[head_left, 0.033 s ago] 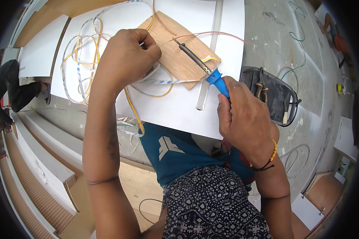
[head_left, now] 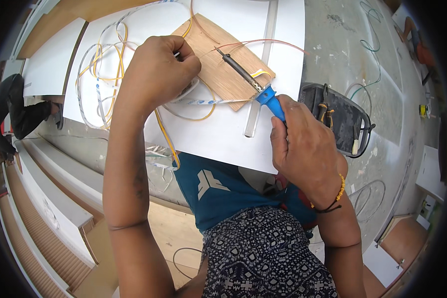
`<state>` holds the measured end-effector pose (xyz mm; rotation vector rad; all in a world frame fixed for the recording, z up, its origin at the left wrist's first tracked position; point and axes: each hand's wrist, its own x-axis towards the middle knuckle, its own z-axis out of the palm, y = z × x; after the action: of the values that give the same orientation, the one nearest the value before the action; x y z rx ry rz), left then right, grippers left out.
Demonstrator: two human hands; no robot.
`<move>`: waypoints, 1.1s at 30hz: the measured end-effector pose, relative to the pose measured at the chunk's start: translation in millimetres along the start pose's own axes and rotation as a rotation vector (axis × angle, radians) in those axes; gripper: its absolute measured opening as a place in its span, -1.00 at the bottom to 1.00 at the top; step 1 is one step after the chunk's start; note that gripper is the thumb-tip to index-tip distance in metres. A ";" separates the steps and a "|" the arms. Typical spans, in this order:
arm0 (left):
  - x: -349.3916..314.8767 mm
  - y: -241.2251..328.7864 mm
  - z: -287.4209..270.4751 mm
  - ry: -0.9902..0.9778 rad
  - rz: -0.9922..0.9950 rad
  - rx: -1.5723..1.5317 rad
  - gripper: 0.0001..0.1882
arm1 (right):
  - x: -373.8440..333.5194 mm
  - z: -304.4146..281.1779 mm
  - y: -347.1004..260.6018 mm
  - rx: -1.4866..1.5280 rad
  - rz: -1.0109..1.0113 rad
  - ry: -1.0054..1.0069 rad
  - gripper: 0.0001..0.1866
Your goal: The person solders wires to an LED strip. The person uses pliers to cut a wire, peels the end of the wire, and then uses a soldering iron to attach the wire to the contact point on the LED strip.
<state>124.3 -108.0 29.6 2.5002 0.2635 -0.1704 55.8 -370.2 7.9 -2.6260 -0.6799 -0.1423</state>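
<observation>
The right hand (head_left: 305,144) is closed around the blue plastic handle of a soldering iron with a dark metal shaft (head_left: 242,74), which slants up and left over a flat, light-brown wooden board (head_left: 216,82). The left hand (head_left: 156,74) is curled near the board's left side, thumb and forefinger pressed together; a thin strand seems to run from them toward the iron's tip, though it is too fine to be sure what they pinch.

The board lies on a smooth white panel (head_left: 218,141). A thin reddish wire (head_left: 275,40) arcs from near the tip toward the right. Left of the left hand, loops of yellow and white flat cable (head_left: 122,64) lie tangled on the panel. Beside the panel's right edge, a scuffed black open case (head_left: 340,141) rests on the grey concrete floor (head_left: 337,54).
</observation>
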 end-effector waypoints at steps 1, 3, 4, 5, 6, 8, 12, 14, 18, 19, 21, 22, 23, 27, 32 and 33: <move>0.3 -0.4 0.6 0.003 0.006 -0.010 -0.81 | 0.2 0.6 0.2 -0.004 -0.003 0.004 -0.63; 1.0 1.0 0.7 0.001 0.007 0.011 -0.81 | 0.6 1.7 0.8 -0.007 -0.007 0.008 -0.63; 0.7 1.8 0.4 0.000 0.008 0.032 -0.81 | 0.7 2.3 1.1 -0.006 -0.012 0.012 -0.63; 0.3 2.4 0.3 0.000 0.006 0.033 -0.81 | 0.6 2.7 1.0 -0.004 -0.017 0.016 -0.63; -0.1 3.0 0.3 0.003 0.007 0.036 -0.80 | 0.7 2.3 0.6 -0.003 -0.017 0.015 -0.63; -0.8 3.1 -0.1 0.008 0.005 0.039 -0.80 | 1.5 0.9 -0.8 -0.017 -0.014 0.005 -0.62; -0.1 3.2 -0.1 0.001 0.010 0.042 -0.80 | 1.9 0.3 -0.3 -0.022 -0.023 0.001 -0.62; 0.5 3.0 -0.1 -0.001 0.011 0.051 -0.80 | 1.8 0.4 0.0 -0.036 -0.022 -0.007 -0.63; 0.7 2.2 0.4 0.007 0.027 0.084 -0.80 | 2.1 0.7 -0.2 -0.030 -0.024 -0.009 -0.63; 0.8 2.4 0.6 0.013 0.030 0.091 -0.80 | 2.0 0.3 0.1 -0.030 -0.028 -0.005 -0.63; 0.7 3.0 0.5 0.010 0.026 0.086 -0.80 | 2.0 -0.7 0.3 -0.030 -0.031 -0.002 -0.63; 0.6 3.2 0.5 0.008 0.021 0.082 -0.80 | 1.8 -1.3 0.2 -0.032 -0.027 0.000 -0.63; 0.3 3.6 0.2 0.007 0.021 0.081 -0.80 | 1.8 -1.8 0.0 -0.034 -0.023 0.003 -0.63; -1.5 3.9 0.3 0.005 0.016 0.073 -0.80 | 1.3 -1.7 -0.1 -0.024 -0.020 -0.003 -0.63; -1.8 0.8 -0.4 -0.008 0.034 0.069 -0.79 | 1.5 -1.0 0.8 -0.032 -0.032 0.003 -0.63; -2.4 0.1 0.1 0.002 0.042 0.062 -0.79 | 1.3 -0.8 1.1 -0.033 -0.032 0.002 -0.63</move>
<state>122.0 -108.5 30.1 2.5654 0.2099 -0.1616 57.4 -370.9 8.5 -2.6463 -0.7248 -0.1671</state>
